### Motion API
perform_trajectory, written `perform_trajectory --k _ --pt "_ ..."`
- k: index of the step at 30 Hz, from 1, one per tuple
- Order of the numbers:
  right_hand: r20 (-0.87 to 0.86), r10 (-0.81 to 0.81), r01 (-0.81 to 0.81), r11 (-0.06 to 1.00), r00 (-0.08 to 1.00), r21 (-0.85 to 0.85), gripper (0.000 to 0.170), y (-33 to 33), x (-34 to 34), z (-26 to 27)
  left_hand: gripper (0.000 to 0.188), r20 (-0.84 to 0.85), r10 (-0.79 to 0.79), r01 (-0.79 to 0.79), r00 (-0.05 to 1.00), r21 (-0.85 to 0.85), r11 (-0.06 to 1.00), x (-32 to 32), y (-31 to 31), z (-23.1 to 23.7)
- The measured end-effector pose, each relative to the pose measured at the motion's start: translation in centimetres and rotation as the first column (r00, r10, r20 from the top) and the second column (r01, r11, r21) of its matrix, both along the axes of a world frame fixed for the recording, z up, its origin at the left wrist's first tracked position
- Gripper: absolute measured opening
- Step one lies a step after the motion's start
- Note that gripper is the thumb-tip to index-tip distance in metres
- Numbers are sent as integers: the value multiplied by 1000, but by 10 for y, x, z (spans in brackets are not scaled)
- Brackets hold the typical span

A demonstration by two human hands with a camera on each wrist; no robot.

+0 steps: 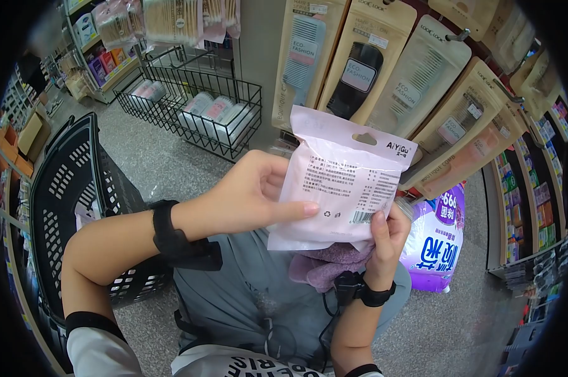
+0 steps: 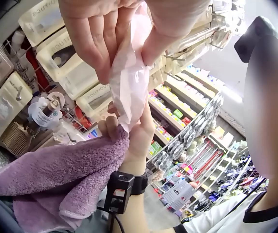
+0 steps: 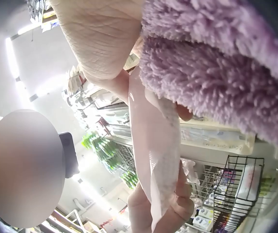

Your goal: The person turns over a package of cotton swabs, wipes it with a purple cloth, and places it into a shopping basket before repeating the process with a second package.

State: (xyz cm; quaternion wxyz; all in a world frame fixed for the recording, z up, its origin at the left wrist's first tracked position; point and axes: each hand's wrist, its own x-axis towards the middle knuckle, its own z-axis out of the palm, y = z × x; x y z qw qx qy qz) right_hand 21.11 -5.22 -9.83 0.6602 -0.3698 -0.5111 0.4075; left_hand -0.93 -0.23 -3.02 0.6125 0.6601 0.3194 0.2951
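Observation:
A pale pink plastic packet (image 1: 337,182) with printed text, a barcode and a hang hole is held up in front of the person's body. The left hand (image 1: 249,188) pinches its left side, thumb flat on the printed face and fingers behind. At the lower right corner the right hand (image 1: 389,242) grips the packet, its thumb beside the barcode. A fluffy purple towel (image 2: 76,170) hangs from the right hand's fingers, below the packet. Seen edge-on in the right wrist view, the packet (image 3: 153,141) runs between both hands, with the towel (image 3: 216,63) close to the camera.
A black shopping basket (image 1: 64,157) stands on the floor at the left. Packaged combs (image 1: 359,69) hang on the rack ahead, beside a wire basket (image 1: 196,107) with several rolls. A purple bag of detergent (image 1: 438,242) stands at the right, near stocked shelves (image 1: 535,182).

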Motion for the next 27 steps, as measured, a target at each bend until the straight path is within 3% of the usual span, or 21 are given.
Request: perform_trajectory --k 27 --pt "6 -71 71 997 997 35 34 -2 -3 -1 30 -25 29 -28 999 29 999 1 -8 9"
